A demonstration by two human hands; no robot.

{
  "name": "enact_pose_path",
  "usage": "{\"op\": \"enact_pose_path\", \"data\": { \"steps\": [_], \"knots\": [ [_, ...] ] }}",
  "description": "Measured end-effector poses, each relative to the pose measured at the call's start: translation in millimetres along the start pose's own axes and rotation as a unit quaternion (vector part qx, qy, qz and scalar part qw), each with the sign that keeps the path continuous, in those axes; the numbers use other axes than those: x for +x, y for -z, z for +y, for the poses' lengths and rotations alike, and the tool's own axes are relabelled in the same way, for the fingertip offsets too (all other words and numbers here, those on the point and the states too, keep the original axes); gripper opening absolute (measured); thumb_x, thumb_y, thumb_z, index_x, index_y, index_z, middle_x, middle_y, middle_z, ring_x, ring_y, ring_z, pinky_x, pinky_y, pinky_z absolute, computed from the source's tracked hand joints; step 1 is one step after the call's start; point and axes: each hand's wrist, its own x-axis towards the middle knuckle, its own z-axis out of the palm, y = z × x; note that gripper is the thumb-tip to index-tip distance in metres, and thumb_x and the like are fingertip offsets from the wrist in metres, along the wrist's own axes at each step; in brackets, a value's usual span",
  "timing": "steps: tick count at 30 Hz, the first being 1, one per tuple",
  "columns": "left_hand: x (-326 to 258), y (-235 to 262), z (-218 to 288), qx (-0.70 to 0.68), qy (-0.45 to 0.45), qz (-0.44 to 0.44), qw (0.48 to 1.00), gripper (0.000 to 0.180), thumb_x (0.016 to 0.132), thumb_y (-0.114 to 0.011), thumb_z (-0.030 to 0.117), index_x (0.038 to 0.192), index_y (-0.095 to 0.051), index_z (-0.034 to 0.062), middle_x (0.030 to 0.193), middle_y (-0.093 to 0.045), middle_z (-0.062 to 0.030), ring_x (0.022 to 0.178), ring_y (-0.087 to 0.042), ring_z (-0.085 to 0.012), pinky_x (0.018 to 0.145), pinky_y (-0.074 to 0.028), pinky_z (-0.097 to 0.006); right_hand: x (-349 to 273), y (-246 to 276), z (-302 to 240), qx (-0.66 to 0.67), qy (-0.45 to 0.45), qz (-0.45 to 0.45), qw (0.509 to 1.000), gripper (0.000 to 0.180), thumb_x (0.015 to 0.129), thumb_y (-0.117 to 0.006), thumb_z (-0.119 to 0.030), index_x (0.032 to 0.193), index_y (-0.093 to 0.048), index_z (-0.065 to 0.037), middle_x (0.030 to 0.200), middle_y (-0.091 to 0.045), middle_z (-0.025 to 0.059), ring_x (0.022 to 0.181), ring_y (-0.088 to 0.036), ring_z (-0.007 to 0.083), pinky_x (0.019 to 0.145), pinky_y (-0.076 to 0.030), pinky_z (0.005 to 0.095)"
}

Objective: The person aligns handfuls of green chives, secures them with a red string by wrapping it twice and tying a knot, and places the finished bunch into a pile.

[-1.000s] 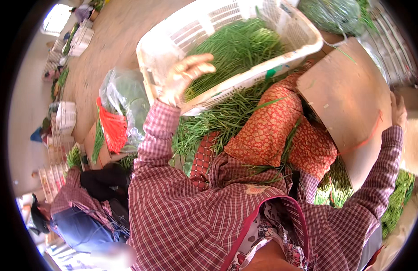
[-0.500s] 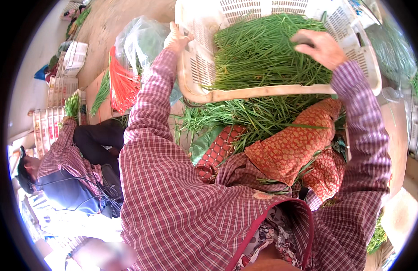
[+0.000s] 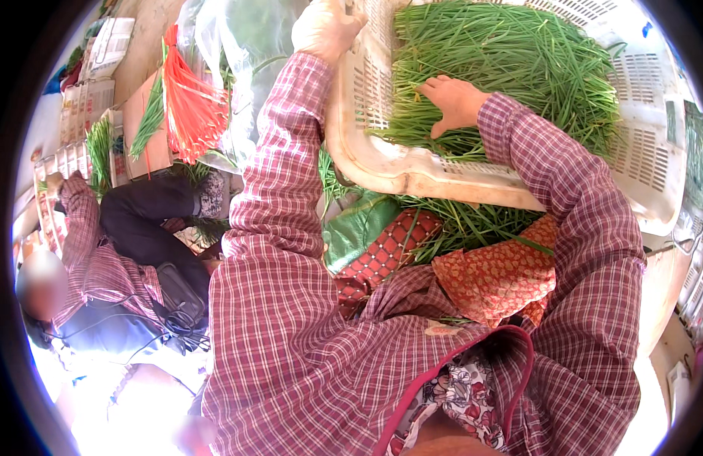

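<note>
A white slatted plastic crate (image 3: pixel 435 178) sits tilted above my lap, holding a thick layer of long green chives (image 3: pixel 511 68). My left hand (image 3: pixel 326 29) is closed on the crate's left rim near the top of the view. Inside the crate, my right hand (image 3: pixel 454 104) lies on the left part of the chives, palm down with fingers stretched. More loose chives (image 3: pixel 480 220) spill under the crate's near edge. An orange floral cloth (image 3: pixel 497 281) covers part of my lap, beside a red checked cloth (image 3: pixel 389 247) and a green one (image 3: pixel 359 228).
To the left hang red strips (image 3: pixel 188 114) in a bundle, beside a clear plastic bag (image 3: pixel 249 53). Another person (image 3: pixel 112 266) sits at the left, near a standing bunch of chives (image 3: pixel 99 152) and pale crates (image 3: pixel 85 110). Plastic wrap (image 3: pixel 697 182) lies at the right.
My right hand has moved from the right side of the chives to their left part, its fingers straightening. The crate appears lower and further right, with my left hand still at its rim.
</note>
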Motion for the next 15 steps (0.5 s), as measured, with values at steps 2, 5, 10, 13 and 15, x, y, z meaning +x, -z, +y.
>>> {"op": "enact_pose_path", "data": {
  "steps": [2, 5, 10, 13, 15],
  "knots": [
    [1, -8, -4, -0.012, -0.039, 0.038, 0.998, 0.102, 0.074, -0.074, 0.027, 0.146, -0.011, -0.0094, 0.104, -0.064, -0.0299, 0.088, -0.066, -0.0387, 0.076, -0.053, -0.045, 7, -17, -1, 0.014, 0.022, 0.039, 0.999, 0.102, 0.066, -0.083, -0.045, 0.142, -0.034, 0.002, 0.134, -0.046, 0.0192, 0.125, -0.044, 0.0336, 0.104, -0.041, 0.0407],
    [2, -5, 5, -0.041, -0.028, 0.019, 0.999, 0.102, 0.074, -0.074, 0.027, 0.146, -0.012, -0.0100, 0.097, -0.065, -0.0291, 0.085, -0.067, -0.0390, 0.074, -0.053, -0.045, 21, -40, -8, 0.036, 0.015, 0.078, 0.996, 0.108, 0.062, -0.085, -0.047, 0.141, -0.034, 0.004, 0.133, -0.046, 0.0202, 0.123, -0.045, 0.0349, 0.104, -0.040, 0.0404],
    [2, -4, 6, -0.031, -0.027, 0.025, 0.999, 0.102, 0.073, -0.075, 0.028, 0.145, -0.014, -0.0109, 0.094, -0.065, -0.0283, 0.083, -0.067, -0.0388, 0.072, -0.053, -0.044, 46, -94, -8, -0.011, 0.031, 0.205, 0.978, 0.110, 0.060, -0.085, -0.048, 0.142, -0.032, 0.003, 0.133, -0.045, 0.0186, 0.122, -0.045, 0.0333, 0.103, -0.038, 0.0407],
    [2, -9, 1, -0.015, -0.027, 0.037, 0.999, 0.103, 0.072, -0.075, 0.028, 0.145, -0.014, -0.0111, 0.093, -0.066, -0.0281, 0.083, -0.067, -0.0380, 0.072, -0.053, -0.044, 45, -96, -22, -0.082, 0.010, 0.237, 0.968, 0.108, 0.062, -0.085, -0.046, 0.143, -0.032, 0.000, 0.129, -0.047, 0.0184, 0.118, -0.047, 0.0314, 0.100, -0.038, 0.0404],
    [3, -10, 2, -0.002, -0.023, 0.037, 0.999, 0.103, 0.072, -0.075, 0.029, 0.145, -0.014, -0.0112, 0.094, -0.066, -0.0279, 0.083, -0.067, -0.0374, 0.073, -0.053, -0.044, 51, -94, -29, -0.093, 0.000, 0.226, 0.970, 0.103, 0.062, -0.085, -0.042, 0.142, -0.034, -0.001, 0.124, -0.049, 0.0178, 0.115, -0.048, 0.0310, 0.099, -0.039, 0.0405]
  ]
}}
